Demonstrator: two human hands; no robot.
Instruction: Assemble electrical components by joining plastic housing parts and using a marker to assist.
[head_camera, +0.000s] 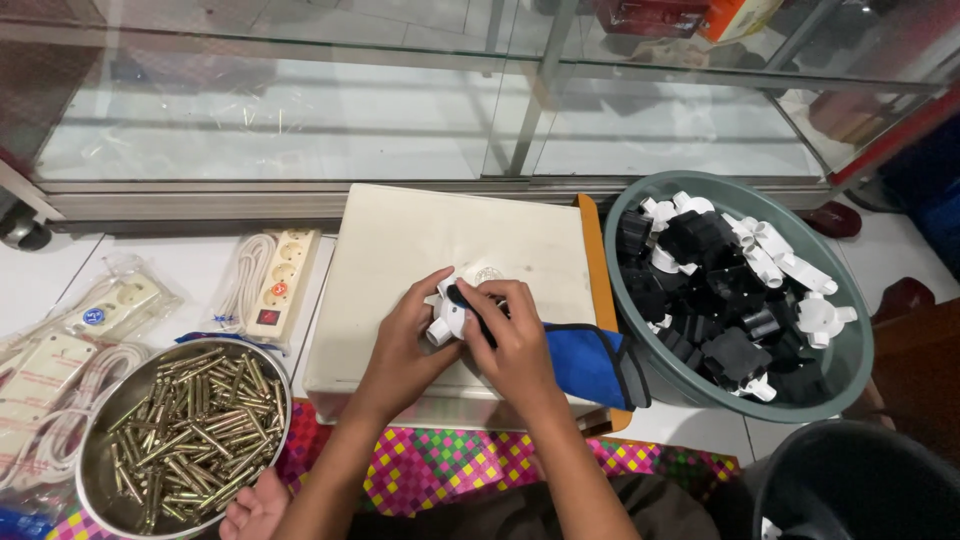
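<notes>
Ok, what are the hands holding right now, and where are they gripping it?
Both hands hold a small white plug part over the white board. The left hand grips its left side; the right hand covers its right side with a dark piece.

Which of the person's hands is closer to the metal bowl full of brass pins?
The left. The left hand works over the white box, on the side toward the metal bowl of brass pins; the right hand sits beside it, farther from the bowl.
</notes>
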